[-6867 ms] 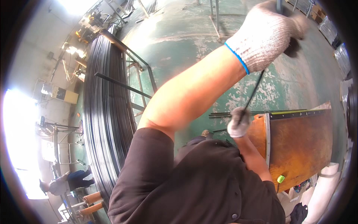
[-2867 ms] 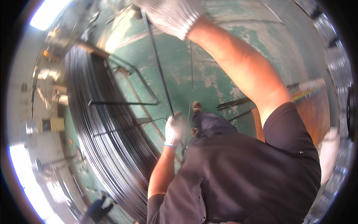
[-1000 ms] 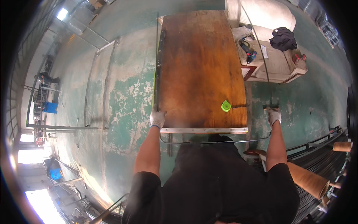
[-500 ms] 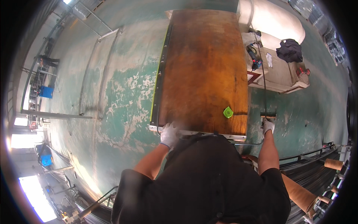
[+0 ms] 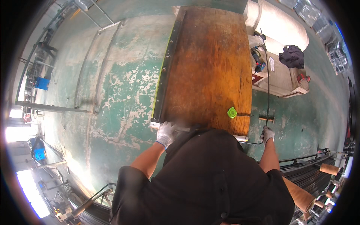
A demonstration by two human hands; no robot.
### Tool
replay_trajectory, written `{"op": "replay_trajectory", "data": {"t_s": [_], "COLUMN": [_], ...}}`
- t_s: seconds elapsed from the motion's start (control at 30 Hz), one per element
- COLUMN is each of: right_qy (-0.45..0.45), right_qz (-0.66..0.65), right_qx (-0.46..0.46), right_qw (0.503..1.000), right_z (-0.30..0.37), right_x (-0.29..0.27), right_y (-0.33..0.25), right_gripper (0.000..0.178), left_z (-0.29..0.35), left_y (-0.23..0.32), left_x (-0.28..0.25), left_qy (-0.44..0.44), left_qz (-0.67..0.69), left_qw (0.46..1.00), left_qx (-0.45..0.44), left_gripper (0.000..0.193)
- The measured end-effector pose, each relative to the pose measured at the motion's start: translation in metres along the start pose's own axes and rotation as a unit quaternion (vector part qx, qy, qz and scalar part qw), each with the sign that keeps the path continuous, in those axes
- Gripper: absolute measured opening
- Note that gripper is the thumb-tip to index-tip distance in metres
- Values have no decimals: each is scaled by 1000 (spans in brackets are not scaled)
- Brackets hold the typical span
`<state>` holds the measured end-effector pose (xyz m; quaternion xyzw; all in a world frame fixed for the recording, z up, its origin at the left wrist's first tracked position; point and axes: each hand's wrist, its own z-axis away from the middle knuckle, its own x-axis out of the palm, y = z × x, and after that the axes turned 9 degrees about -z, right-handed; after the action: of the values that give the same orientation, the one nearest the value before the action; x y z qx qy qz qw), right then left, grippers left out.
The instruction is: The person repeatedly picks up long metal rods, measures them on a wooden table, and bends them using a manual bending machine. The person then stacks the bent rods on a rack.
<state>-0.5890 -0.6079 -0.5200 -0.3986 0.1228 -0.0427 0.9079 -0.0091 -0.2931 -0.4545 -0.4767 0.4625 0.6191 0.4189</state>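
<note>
A long black rod (image 5: 268, 90) runs along the right side of a brown wooden-topped table (image 5: 210, 67). Near me it bends sharply and passes along the table's front edge until my body hides it. My right hand (image 5: 267, 135), in a pale work glove, is closed around this rod just above the bend. At the table's near left corner, my gloved left hand (image 5: 165, 133) has its fingers curled by the metal edge strip; what lies inside them is mostly hidden. A green tape measure (image 5: 232, 112) rests on the tabletop near its front right.
A black strip with holes (image 5: 165, 71) borders the table's left side. Right of the table stand a low covered bench (image 5: 281, 80) with a drill (image 5: 258, 62) and dark cloth (image 5: 292, 56), and a large white roll (image 5: 281, 24). Long black bars (image 5: 300, 168) lie behind my right arm.
My right hand has shifted slightly with the rod, whose far end has swung a little to the right. My left hand remains at the near left corner. My body leans further over the front edge.
</note>
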Motion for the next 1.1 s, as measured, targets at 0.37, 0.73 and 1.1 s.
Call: {"op": "replay_trajectory", "data": {"t_s": [0.37, 0.73, 1.1], "right_qy": [69, 137, 137], "right_qz": [-21, 55, 34], "right_qx": [-65, 32, 6], "right_qw": [995, 989, 990], "right_z": [-50, -38, -14], "right_x": [32, 23, 30], "right_y": [-24, 30, 20], "right_gripper": [21, 37, 32], "left_z": [-55, -26, -18], "left_y": [-9, 23, 0], "left_x": [11, -2, 31], "left_qy": [-22, -76, -26], "left_qz": [-48, -57, -64], "left_qw": [998, 994, 998], "left_qx": [-18, -49, -2], "left_gripper": [13, 24, 34]}}
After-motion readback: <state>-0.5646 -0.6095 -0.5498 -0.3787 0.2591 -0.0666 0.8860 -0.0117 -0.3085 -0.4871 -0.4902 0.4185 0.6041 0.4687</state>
